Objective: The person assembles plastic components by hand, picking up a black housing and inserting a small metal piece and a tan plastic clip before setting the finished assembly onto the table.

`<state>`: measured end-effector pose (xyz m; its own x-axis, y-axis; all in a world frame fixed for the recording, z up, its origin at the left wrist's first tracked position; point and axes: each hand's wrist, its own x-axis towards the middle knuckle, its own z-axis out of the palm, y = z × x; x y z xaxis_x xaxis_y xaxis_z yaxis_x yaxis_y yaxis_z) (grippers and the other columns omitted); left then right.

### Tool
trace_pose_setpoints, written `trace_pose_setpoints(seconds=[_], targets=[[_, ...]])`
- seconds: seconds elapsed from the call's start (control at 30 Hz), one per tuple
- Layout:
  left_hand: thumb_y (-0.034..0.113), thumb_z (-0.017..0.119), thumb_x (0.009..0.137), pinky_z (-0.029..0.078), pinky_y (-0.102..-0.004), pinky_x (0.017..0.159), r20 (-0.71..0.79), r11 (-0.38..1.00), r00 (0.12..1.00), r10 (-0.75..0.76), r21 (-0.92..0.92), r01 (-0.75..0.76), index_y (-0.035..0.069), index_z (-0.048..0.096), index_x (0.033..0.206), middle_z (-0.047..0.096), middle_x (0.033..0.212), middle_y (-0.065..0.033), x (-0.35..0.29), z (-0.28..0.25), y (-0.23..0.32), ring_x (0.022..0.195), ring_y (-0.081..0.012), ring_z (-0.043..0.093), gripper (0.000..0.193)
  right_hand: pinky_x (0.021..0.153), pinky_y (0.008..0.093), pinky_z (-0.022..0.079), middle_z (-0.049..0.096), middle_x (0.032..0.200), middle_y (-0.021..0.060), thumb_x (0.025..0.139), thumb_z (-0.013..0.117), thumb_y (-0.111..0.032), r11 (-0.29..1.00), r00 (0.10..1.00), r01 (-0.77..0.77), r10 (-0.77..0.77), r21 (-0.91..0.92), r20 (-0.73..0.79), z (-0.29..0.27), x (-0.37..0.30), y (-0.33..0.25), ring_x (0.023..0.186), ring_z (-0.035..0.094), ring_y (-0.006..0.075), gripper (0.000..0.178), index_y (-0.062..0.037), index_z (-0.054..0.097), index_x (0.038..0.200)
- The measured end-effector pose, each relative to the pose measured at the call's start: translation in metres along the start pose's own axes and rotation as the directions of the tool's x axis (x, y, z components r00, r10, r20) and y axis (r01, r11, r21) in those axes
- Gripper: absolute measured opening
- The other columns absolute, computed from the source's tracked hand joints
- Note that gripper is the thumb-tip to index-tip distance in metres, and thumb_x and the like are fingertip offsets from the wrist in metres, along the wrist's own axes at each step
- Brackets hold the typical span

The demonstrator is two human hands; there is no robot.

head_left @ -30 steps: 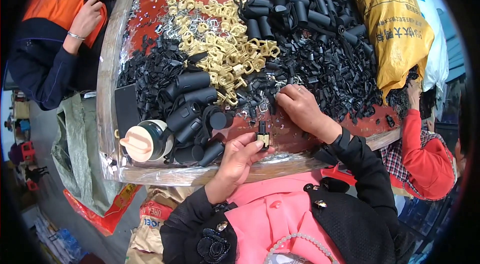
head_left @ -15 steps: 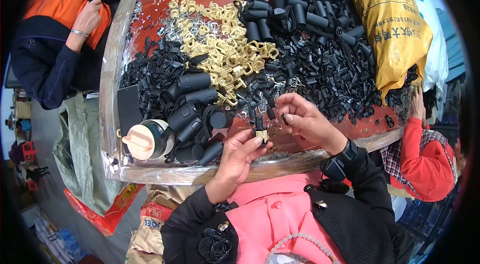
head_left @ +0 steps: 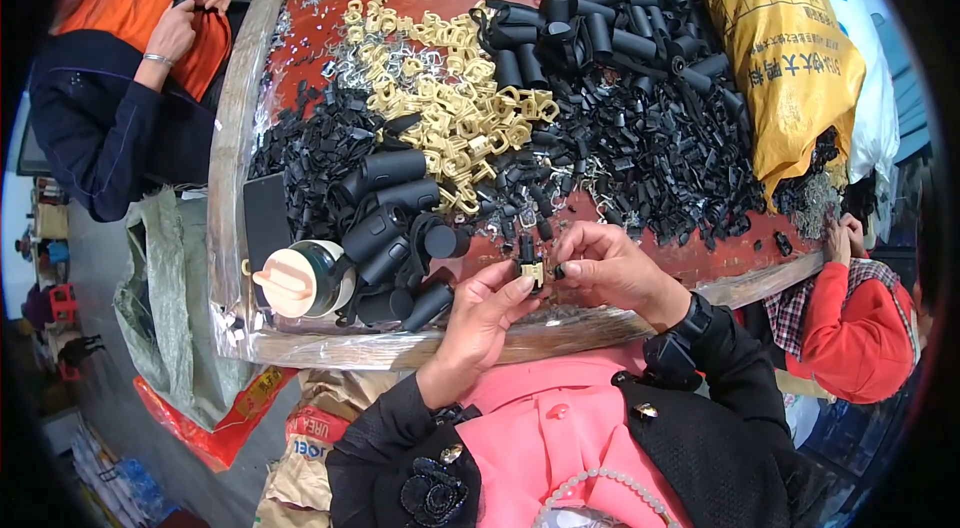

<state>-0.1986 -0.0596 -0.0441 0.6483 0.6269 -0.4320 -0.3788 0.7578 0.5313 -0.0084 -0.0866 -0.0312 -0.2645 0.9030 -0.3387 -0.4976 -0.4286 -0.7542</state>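
Note:
Near the front edge of the table, my left hand (head_left: 485,313) pinches a small part made of a cream plastic piece (head_left: 531,274) joined to a black piece (head_left: 527,247). My right hand (head_left: 618,273) is close beside it, with thumb and forefinger closed on a small black part (head_left: 558,271). That black part is right by the cream piece; whether they touch I cannot tell. Past my hands lie a heap of cream plastic buckle-like pieces (head_left: 440,93) and a spread of small black parts (head_left: 650,158).
A jar with a cream lid (head_left: 283,282) stands at the left corner near black cylinders (head_left: 385,238). More black cylinders (head_left: 600,33) fill the far side. A yellow woven sack (head_left: 800,68) lies right. A wooden rim (head_left: 400,350) edges the table. Co-workers (head_left: 120,78) sit left and right.
My right hand has moved left and down, bringing its black part close to the cream piece in my left hand. The left co-worker's hands have shifted apart slightly.

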Motion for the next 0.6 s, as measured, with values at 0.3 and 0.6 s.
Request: trace_pose_setpoints(seconds=[0.3, 0.6], targets=[[0.012, 0.059, 0.081, 0.048, -0.0228, 0.074, 0.026, 0.998, 0.998, -0.059, 0.004, 0.059, 0.001, 0.054, 0.107, 0.059, 0.097, -0.0039, 0.0, 0.002, -0.002, 0.083, -0.0106, 0.058, 0.029, 0.062, 0.0216, 0.043, 0.052, 0.08, 0.0055, 0.076, 0.061, -0.005, 0.422, 0.851, 0.466, -0.454, -0.778, 0.263, 0.015, -0.002, -0.007, 0.07, 0.053, 0.0124, 0.015, 0.0002, 0.058, 0.089], [0.015, 0.052, 0.085, 0.05, -0.024, 0.072, 0.101, 0.993, 0.988, -0.114, 0.025, 0.112, -0.001, 0.051, 0.107, 0.059, 0.092, -0.0062, -0.001, 0.012, -0.002, 0.082, -0.0148, 0.06, 0.027, 0.055, 0.0292, 0.043, 0.051, 0.079, 0.0078, 0.066, 0.068, -0.007, 0.11, 0.685, 0.489, -0.663, -0.865, 0.302, 0.016, -0.008, 0.006, 0.068, 0.052, 0.0204, 0.023, -0.0009, 0.061, 0.087]])
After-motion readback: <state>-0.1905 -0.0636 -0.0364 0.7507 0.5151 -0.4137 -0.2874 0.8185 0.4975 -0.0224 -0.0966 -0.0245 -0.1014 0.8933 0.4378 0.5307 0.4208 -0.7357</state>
